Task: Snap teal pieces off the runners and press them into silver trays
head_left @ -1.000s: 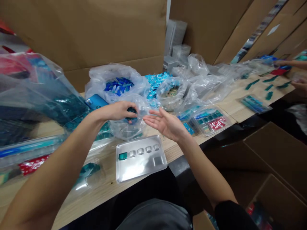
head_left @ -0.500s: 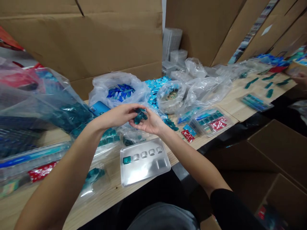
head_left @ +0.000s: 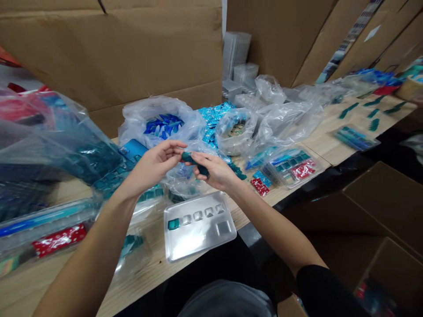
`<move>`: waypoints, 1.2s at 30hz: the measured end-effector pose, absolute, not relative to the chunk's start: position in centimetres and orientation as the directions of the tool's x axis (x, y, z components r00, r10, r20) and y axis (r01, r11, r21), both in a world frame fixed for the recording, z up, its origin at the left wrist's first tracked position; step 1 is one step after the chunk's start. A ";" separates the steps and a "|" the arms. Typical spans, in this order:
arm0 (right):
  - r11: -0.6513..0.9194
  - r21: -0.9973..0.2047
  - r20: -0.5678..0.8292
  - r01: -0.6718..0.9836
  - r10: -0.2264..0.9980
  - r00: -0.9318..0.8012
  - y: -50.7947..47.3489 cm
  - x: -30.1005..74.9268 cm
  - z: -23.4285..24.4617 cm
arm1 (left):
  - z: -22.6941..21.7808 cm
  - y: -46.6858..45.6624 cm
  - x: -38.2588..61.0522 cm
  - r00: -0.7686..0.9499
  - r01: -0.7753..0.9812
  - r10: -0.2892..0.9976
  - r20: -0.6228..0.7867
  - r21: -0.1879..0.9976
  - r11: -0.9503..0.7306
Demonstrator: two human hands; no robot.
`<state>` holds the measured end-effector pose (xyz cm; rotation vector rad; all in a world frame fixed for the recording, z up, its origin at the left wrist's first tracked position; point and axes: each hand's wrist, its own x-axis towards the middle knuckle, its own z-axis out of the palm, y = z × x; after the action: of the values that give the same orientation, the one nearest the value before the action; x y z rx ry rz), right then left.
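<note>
Above the clear plastic tray (head_left: pixel 188 244), my two hands meet around a short row of small dark teal pieces (head_left: pixel 187 157). My right hand (head_left: pixel 216 171) is closed round them, with part of the row hidden in its palm. The thumb and fingertips of my left hand (head_left: pixel 155 164) close on the row's left end. Below, the tray lies on the table with a row of small square wells. One teal square piece (head_left: pixel 173 224) fills the leftmost well; the others in that row are bare.
Behind my hands stand a bag of blue pieces (head_left: pixel 163 126), blue packets (head_left: pixel 216 115) and a bag of tan pieces (head_left: pixel 236 130). A filled tray (head_left: pixel 292 167) and a red dotted packet (head_left: pixel 260 186) lie to the right. Large plastic bags crowd the left. Open cardboard boxes (head_left: pixel 380 198) sit lower right.
The teal pieces have turned from a loose bunch between both hands into a row lying in my right hand's grip. My left hand has drawn slightly left, to the row's end.
</note>
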<state>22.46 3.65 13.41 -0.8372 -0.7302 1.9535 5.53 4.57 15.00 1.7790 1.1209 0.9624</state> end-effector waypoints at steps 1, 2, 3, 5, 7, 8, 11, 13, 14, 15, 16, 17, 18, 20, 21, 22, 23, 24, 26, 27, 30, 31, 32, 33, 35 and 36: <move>-0.411 -0.786 -0.236 -0.462 0.890 -0.390 3.4 22.7 13.4 | 15.0 4.2 5.5 0.305 0.290 0.939 0.162 0.923 -0.253; -0.363 -0.825 -0.195 -0.433 0.902 -0.384 3.0 22.9 13.5 | 15.1 3.6 5.6 0.299 0.268 0.942 0.150 0.935 -0.234; -0.311 -0.865 -0.153 -0.394 0.911 -0.383 2.6 23.2 13.5 | 15.1 3.0 5.6 0.292 0.255 0.944 0.154 0.939 -0.232; -0.181 -0.941 -0.063 -0.286 0.924 -0.378 1.5 23.8 13.8 | 15.2 1.3 5.8 0.271 0.274 0.940 0.205 0.920 -0.280; 0.001 -0.986 0.060 -0.164 0.934 -0.352 0.1 24.4 14.1 | 15.2 -0.5 6.0 0.252 0.347 0.925 0.286 0.865 -0.362; 0.110 -0.988 0.141 -0.111 0.936 -0.323 -0.7 24.5 14.3 | 15.3 -1.5 6.1 0.248 0.379 0.911 0.329 0.833 -0.403; 0.372 -0.928 0.358 0.018 0.904 -0.236 -2.9 24.7 14.8 | 15.3 -4.0 6.6 0.241 0.386 0.874 0.423 0.784 -0.486; 0.404 -0.913 0.383 0.047 0.893 -0.235 -4.0 24.7 15.1 | 15.5 -5.2 6.9 0.205 0.332 0.869 0.450 0.803 -0.495; 0.377 -0.925 0.356 0.040 0.900 -0.251 -4.4 24.7 15.2 | 15.6 -5.6 7.0 0.186 0.311 0.876 0.445 0.819 -0.482; 0.339 -0.941 0.321 0.024 0.909 -0.265 -4.7 24.6 15.3 | 15.7 -6.0 7.1 0.171 0.298 0.887 0.430 0.835 -0.462; 0.304 -0.953 0.290 0.009 0.916 -0.276 -5.0 24.6 15.3 | 15.9 -6.3 7.2 0.160 0.292 0.900 0.405 0.852 -0.435; 0.283 -0.959 0.270 0.004 0.920 -0.284 -5.2 24.6 15.2 | 16.0 -6.5 7.2 0.152 0.290 0.916 0.372 0.869 -0.401; 0.278 -0.960 0.263 0.014 0.921 -0.287 -5.4 24.5 15.1 | 16.0 -6.7 7.2 0.146 0.286 0.932 0.332 0.887 -0.361; 0.317 -0.946 0.286 0.066 0.914 -0.287 -5.7 24.5 14.6 | 15.9 -6.8 6.9 0.143 0.257 0.963 0.228 0.931 -0.258; 0.355 -0.929 0.313 0.101 0.903 -0.293 -5.8 24.4 14.4 | 15.7 -6.9 6.8 0.156 0.225 0.972 0.175 0.952 -0.207; 0.401 -0.906 0.346 0.139 0.888 -0.302 -5.9 24.4 14.1 | 15.5 -6.9 6.6 0.178 0.187 0.976 0.129 0.969 -0.162; 0.451 -0.875 0.386 0.178 0.869 -0.309 -6.0 24.3 13.8 | 15.2 -6.9 6.5 0.202 0.156 0.975 0.092 0.980 -0.125; 0.501 -0.838 0.427 0.215 0.848 -0.312 -6.1 24.3 13.5 | 15.0 -7.0 6.4 0.216 0.140 0.974 0.072 0.985 -0.104; 0.577 -0.771 0.496 0.270 0.809 -0.315 -6.3 24.2 13.0 | 14.7 -7.3 6.4 0.203 0.157 0.976 0.083 0.981 -0.116; 0.600 -0.749 0.518 0.283 0.795 -0.316 -6.3 24.2 12.8 | 14.7 -7.5 6.5 0.179 0.185 0.978 0.106 0.973 -0.139; 0.596 -0.757 0.499 0.270 0.792 -0.352 -7.0 24.6 12.7 | 14.8 -8.7 6.8 0.148 0.238 0.977 0.156 0.953 -0.188; 0.570 -0.781 0.467 0.256 0.805 -0.367 -7.4 24.9 12.7 | 14.8 -9.2 6.8 0.163 0.234 0.976 0.146 0.955 -0.182; 0.535 -0.811 0.429 0.237 0.819 -0.382 -7.8 25.2 12.7 | 14.8 -9.7 6.8 0.185 0.221 0.974 0.127 0.961 -0.167; 0.493 -0.843 0.386 0.215 0.833 -0.398 -8.4 25.5 12.6 | 14.7 -10.3 6.7 0.213 0.201 0.971 0.105 0.968 -0.148; 0.394 -0.905 0.298 0.160 0.857 -0.421 -9.6 26.0 12.4 | 14.4 -11.3 6.6 0.268 0.159 0.961 0.065 0.981 -0.111; 0.332 -0.934 0.249 0.131 0.870 -0.425 -10.1 26.1 12.2 | 14.1 -11.7 6.6 0.289 0.143 0.956 0.047 0.985 -0.092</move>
<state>26.13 -10.06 12.18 -0.8917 -1.7909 1.1562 6.55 -11.70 14.12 1.4978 1.0656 0.9632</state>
